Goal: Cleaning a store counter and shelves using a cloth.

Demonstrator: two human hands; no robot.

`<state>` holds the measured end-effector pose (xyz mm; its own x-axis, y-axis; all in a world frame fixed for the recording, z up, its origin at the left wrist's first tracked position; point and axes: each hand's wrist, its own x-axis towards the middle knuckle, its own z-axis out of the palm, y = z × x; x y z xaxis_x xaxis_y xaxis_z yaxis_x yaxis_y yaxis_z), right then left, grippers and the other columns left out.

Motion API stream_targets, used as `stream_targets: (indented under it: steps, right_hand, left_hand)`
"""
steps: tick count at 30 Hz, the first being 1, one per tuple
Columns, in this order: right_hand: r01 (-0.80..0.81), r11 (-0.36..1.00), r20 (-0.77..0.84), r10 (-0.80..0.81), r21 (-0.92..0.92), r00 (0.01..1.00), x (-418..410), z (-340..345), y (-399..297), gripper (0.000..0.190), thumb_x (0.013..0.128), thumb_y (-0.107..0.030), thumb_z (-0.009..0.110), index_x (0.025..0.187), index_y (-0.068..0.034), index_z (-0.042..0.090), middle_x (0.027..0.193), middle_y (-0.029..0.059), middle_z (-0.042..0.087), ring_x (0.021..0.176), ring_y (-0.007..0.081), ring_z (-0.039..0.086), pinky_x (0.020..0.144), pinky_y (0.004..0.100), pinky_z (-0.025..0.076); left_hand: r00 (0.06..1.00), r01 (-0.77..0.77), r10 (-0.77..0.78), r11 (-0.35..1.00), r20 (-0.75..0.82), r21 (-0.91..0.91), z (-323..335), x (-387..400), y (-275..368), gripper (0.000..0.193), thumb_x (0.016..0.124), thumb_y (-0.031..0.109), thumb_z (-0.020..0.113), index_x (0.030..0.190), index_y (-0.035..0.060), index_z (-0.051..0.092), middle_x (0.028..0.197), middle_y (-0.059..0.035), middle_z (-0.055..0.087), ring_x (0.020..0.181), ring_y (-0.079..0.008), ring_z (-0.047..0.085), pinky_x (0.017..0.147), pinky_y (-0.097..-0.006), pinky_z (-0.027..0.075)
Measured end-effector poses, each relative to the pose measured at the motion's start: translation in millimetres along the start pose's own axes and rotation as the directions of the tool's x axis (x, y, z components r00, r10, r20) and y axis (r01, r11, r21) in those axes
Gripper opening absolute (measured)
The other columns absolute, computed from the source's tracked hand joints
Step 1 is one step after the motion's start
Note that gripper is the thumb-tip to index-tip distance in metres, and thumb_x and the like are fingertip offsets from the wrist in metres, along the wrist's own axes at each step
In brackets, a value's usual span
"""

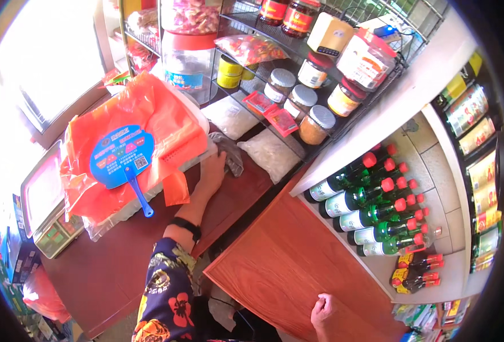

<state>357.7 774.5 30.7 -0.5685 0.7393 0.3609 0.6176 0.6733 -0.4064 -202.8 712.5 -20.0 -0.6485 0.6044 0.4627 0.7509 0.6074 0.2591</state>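
My left hand (212,170) reaches to the right edge of a white tray or box topped with orange-red plastic bags (166,119), beside a dark plastic bag (230,154); its fingertips are partly hidden, so its grip is unclear. On the orange bags lies a blue hand fan (122,158) bearing writing and a printed code. My right hand (323,308) rests loosely curled on the reddish wooden table (269,256), with no object visible in it. A black band circles my left wrist, below a floral sleeve.
A weighing scale (59,233) stands left of the bags on the dark red counter (102,273). Wire shelves at the back hold lidded jars (316,124) and a candy bag (252,49). Clear bags of white contents (269,154) lie beneath. Green bottles with red caps (363,216) crowd the right shelf.
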Motion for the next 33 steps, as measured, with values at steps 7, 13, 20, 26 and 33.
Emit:
stream_targets:
  steps: [7, 13, 20, 26, 33]
  right_hand:
    - [0.089, 0.989, -0.076, -0.080, 0.119, 0.994, -6, 7, 19, 0.010, 0.080, 0.000, 0.049, 0.082, -0.006, 0.057, 0.073, 0.0130, 0.060, 0.062, 0.0288, 0.058, 0.056, 0.0373, 0.045]
    - [-0.020, 0.981, 0.017, 0.017, 0.192, 1.000, -2, -5, 3, 0.011, 0.079, 0.004, 0.050, 0.082, -0.005, 0.057, 0.073, 0.0118, 0.061, 0.064, 0.0276, 0.059, 0.055, 0.0355, 0.045]
    - [0.038, 0.968, 0.006, -0.041, 0.248, 0.999, 8, 0, -19, 0.008, 0.080, -0.001, 0.053, 0.084, -0.005, 0.058, 0.078, 0.0134, 0.063, 0.070, 0.0321, 0.063, 0.061, 0.0398, 0.048]
    - [0.059, 0.942, 0.252, -0.149, 0.331, 0.956, 21, 25, -62, 0.007, 0.080, -0.003, 0.056, 0.084, -0.007, 0.060, 0.077, 0.0113, 0.063, 0.069, 0.0299, 0.063, 0.060, 0.0393, 0.049]
    - [0.338, 0.909, 0.127, -0.375, 0.244, 0.918, 41, 57, -140, 0.007, 0.079, -0.010, 0.061, 0.085, -0.009, 0.057, 0.072, 0.0070, 0.054, 0.068, 0.0269, 0.055, 0.061, 0.0397, 0.045]
  left_hand:
    - [0.996, 0.026, -0.027, 1.000, 0.084, 0.018, -44, -77, 11, 0.036, 0.075, 0.003, 0.060, 0.111, 0.0062, 0.056, 0.128, -0.0227, 0.039, 0.114, -0.0466, 0.043, 0.098, -0.0532, 0.037]
    - [0.981, 0.109, -0.131, 0.983, 0.144, 0.148, -84, -148, 11, 0.038, 0.074, 0.004, 0.061, 0.112, 0.0069, 0.055, 0.131, -0.0261, 0.037, 0.111, -0.0488, 0.043, 0.092, -0.0540, 0.042]
    - [0.957, 0.147, -0.171, 0.982, 0.234, 0.116, -139, -218, 35, 0.047, 0.074, 0.004, 0.060, 0.120, 0.0067, 0.053, 0.134, -0.0278, 0.034, 0.113, -0.0472, 0.042, 0.089, -0.0527, 0.043]
    - [0.927, 0.144, -0.127, 0.989, 0.352, -0.020, -165, -248, 41, 0.053, 0.074, 0.006, 0.061, 0.126, 0.0044, 0.047, 0.133, -0.0285, 0.033, 0.119, -0.0471, 0.036, 0.094, -0.0549, 0.039]
    - [0.978, 0.080, -0.050, 0.987, 0.202, -0.143, -249, -254, 37, 0.057, 0.072, 0.014, 0.068, 0.124, 0.0039, 0.047, 0.128, -0.0250, 0.038, 0.119, -0.0441, 0.035, 0.096, -0.0550, 0.036]
